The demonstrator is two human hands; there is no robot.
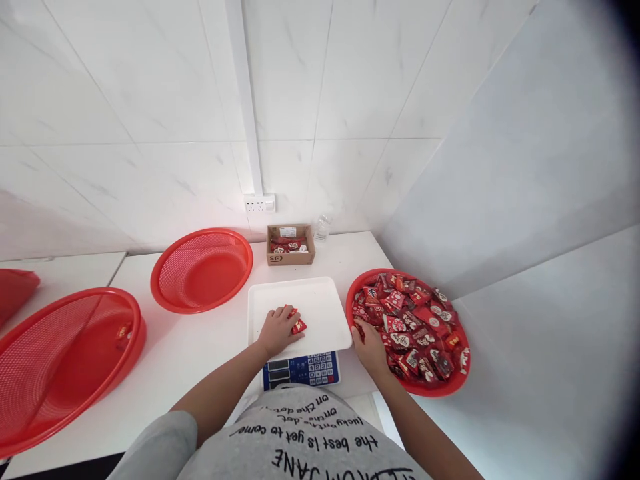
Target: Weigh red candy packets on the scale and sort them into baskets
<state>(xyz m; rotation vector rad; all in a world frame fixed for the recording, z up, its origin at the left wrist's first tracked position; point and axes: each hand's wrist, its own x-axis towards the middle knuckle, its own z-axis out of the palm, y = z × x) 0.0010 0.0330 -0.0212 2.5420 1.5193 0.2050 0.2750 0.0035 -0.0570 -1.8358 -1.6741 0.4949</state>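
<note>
On the white tray (320,300) of a scale, my left hand (279,331) has its fingers curled over a red packet (299,327). Part of the packet sticks out beside the fingers. My right hand (369,343) is at the left rim of a red basket (467,383) full of small red packets (400,340). Its fingertips reach in among the packets, and what they hold, if anything, is hidden. The blue keypad panel (317,369) of the scale shows below the tray.
A cardboard box (291,260) with red packets stands near the wall, beside a clear plastic item (323,228). Two red baskets are on the left, one farther back (200,273) and a larger one nearer (75,353) with a small packet inside. A red bag (16,290) lies at the far left.
</note>
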